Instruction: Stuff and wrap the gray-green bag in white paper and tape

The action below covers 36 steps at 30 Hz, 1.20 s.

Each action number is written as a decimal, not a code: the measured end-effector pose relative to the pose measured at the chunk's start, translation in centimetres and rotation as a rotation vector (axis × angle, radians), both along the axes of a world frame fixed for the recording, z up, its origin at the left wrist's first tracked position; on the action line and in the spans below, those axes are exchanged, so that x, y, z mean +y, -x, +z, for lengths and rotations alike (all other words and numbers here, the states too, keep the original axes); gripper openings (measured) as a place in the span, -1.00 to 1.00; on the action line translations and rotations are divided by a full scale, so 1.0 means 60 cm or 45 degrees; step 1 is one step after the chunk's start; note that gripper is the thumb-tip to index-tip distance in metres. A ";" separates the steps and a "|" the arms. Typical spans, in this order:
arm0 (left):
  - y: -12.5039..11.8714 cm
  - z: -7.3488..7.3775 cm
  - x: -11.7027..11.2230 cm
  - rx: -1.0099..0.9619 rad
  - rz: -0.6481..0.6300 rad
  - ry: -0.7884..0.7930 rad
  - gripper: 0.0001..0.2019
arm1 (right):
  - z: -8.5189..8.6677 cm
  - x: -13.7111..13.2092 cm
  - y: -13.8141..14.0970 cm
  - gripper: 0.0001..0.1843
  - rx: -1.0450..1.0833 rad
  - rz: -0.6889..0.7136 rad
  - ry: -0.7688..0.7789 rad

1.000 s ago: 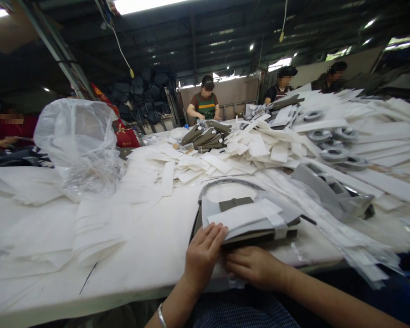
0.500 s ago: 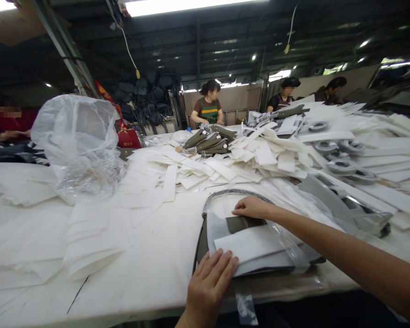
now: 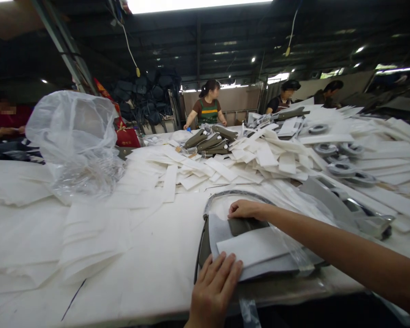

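A flat grey bag (image 3: 205,241) with a dark curved handle (image 3: 239,195) lies on the white table in front of me, covered by white sheets (image 3: 253,248) and clear plastic film (image 3: 294,255). My left hand (image 3: 213,289) lies flat, fingers stretched, on the near left corner of the sheet. My right hand (image 3: 246,209) reaches across to the bag's far edge, fingers curled down on the olive flap (image 3: 248,224) under the handle; what the fingertips pinch is hidden.
A crumpled clear plastic bag (image 3: 77,141) stands at the left. Piles of white strips (image 3: 225,166) and folded sheets (image 3: 92,237) cover the table, with tape rolls (image 3: 341,168) at the right and grey bags (image 3: 208,141) further back. Other people work at the far side.
My right hand left the near edge beside my left hand and reached to the bag's far edge, then slid slightly left. My left hand stayed flat on the sheet.
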<state>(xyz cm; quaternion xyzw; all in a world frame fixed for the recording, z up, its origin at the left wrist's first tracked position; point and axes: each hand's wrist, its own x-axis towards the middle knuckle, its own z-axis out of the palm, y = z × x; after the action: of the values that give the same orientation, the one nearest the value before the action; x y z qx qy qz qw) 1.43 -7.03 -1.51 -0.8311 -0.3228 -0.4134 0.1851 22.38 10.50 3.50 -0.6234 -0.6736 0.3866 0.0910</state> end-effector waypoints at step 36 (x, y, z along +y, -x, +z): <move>-0.022 0.006 -0.019 0.054 0.098 0.150 -0.61 | -0.042 0.036 0.004 -0.43 0.827 -0.072 0.192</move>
<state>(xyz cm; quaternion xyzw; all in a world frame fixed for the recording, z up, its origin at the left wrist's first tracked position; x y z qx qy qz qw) 2.76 -8.17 -1.14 -0.8362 -0.3742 -0.3684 0.1583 22.12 12.67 0.99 -0.4911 -0.5612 0.6112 0.2653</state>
